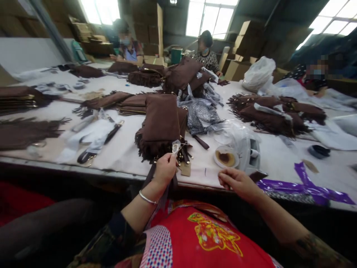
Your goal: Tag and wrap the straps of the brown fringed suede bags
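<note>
My left hand [166, 167] pinches a metal clasp wrapped in clear plastic [176, 146], at the front edge of a stack of brown fringed bags [160, 119]. A brown strap hangs below this hand over the table edge. Small gold-coloured fittings [187, 152] and a tan card tag [185, 169] lie beside it. My right hand [234, 180] is to the right, low over the table edge, with its fingers curled together; what they hold, if anything, is too small to make out. Close to it are a roll of clear tape [226, 157] and a grey-white tape dispenser [253, 154].
More brown fringed bags [275, 111] are piled at right and far left. Black straps with metal hooks [97, 145] lie left on white wrapping. Purple plastic packaging [306, 186] lies at the right front edge. Several co-workers [208, 56] sit around the table [200, 175].
</note>
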Demonstrator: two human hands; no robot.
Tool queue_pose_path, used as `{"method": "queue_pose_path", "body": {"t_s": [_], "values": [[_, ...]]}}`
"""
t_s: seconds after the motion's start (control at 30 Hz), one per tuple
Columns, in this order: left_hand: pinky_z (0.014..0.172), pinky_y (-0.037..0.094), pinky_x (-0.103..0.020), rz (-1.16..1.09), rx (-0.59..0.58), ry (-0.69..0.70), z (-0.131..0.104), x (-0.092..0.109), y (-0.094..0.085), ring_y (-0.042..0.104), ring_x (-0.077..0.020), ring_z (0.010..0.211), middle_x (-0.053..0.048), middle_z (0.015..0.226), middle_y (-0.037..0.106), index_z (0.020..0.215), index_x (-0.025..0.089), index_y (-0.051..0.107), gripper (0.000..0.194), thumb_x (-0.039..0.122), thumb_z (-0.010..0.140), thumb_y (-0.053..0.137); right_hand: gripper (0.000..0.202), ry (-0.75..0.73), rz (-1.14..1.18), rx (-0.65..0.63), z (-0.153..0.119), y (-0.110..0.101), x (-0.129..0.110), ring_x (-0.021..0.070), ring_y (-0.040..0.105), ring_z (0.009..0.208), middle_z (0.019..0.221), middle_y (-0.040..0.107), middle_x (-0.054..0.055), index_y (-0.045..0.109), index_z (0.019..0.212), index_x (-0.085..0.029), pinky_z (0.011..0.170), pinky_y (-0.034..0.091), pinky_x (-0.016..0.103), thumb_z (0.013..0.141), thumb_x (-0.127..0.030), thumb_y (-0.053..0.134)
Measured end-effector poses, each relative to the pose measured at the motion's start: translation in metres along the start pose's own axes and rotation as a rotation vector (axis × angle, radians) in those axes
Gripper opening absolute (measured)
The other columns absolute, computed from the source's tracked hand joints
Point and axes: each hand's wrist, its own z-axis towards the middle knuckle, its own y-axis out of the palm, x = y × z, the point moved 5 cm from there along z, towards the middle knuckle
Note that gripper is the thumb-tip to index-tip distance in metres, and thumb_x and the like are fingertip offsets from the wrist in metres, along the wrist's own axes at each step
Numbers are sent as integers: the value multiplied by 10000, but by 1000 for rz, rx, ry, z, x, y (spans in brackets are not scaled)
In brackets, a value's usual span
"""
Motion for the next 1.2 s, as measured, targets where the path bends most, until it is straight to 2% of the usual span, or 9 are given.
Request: {"method": "queue_pose_path", "body": {"t_s": [0.1, 0.17, 0.27, 0.37, 0.57, 0.8, 0.9, 1.1, 1.2], "values": [[580, 345, -242, 194, 24, 132, -3, 7, -7, 504, -142, 596, -21, 634, 583, 657, 203, 603, 282, 320, 896, 511, 309, -105, 25, -131, 43, 43, -50, 112, 521, 535, 651, 621, 9, 618, 745, -179, 526, 410, 240, 825, -478, 622], [621, 341, -257, 284, 42, 211, -7, 12, -10, 503, -152, 621, -25, 652, 591, 678, 209, 609, 269, 295, 910, 503, 302, -144, 11, -177, 70, 71, -72, 102, 494, 498, 596, 599, -5, 605, 713, -180, 490, 381, 230, 817, -464, 615], [654, 345, -267, 315, 57, 297, -10, 15, -13, 506, -161, 640, -39, 700, 607, 737, 217, 634, 239, 287, 925, 504, 313, -146, -13, -193, 103, 103, -88, 86, 424, 430, 506, 541, -27, 560, 624, -188, 433, 317, 223, 799, -444, 597], [707, 380, -268, 295, 72, 361, -11, 13, -15, 543, -175, 694, -56, 749, 621, 762, 220, 641, 219, 284, 929, 515, 318, -100, -112, -148, 124, 120, -92, 81, 401, 418, 470, 509, -32, 540, 564, -185, 423, 290, 224, 785, -409, 587], [745, 446, -299, 676, 68, 432, -10, 6, -10, 616, -205, 800, -99, 843, 669, 847, 172, 614, 277, 259, 986, 391, 229, -3, -400, -76, 140, 122, -90, 80, 426, 448, 470, 507, -31, 592, 556, -159, 426, 269, 217, 722, -316, 613], [622, 450, -291, 861, 129, 422, -14, 0, -12, 668, -221, 719, -132, 876, 700, 1041, 136, 589, 251, 281, 989, 390, 234, 102, -309, -161, 147, 126, -86, 60, 360, 373, 411, 450, -47, 558, 545, -160, 383, 247, 213, 696, -293, 679], [599, 444, -290, 816, 151, 419, -15, -1, -16, 675, -226, 678, -141, 890, 709, 1165, 137, 547, 276, 296, 981, 416, 276, 128, -269, -129, 147, 126, -86, 57, 353, 371, 402, 447, -48, 552, 537, -162, 375, 235, 209, 661, -317, 743], [691, 470, -302, 584, 103, 424, -14, 5, -21, 674, -230, 768, -127, 892, 703, 1045, 178, 593, 192, 280, 960, 454, 154, 171, -35, -236, 137, 129, -78, 63, 395, 363, 445, 519, -32, 604, 599, -150, 367, 265, 197, 720, -223, 666], [720, 477, -304, 362, 103, 340, -12, 5, -23, 672, -220, 794, -110, 894, 706, 1030, 182, 616, 179, 297, 926, 526, 84, 117, -7, -181, 131, 127, -73, 78, 448, 395, 489, 568, -19, 650, 650, -143, 396, 328, 203, 728, -164, 625]]}}
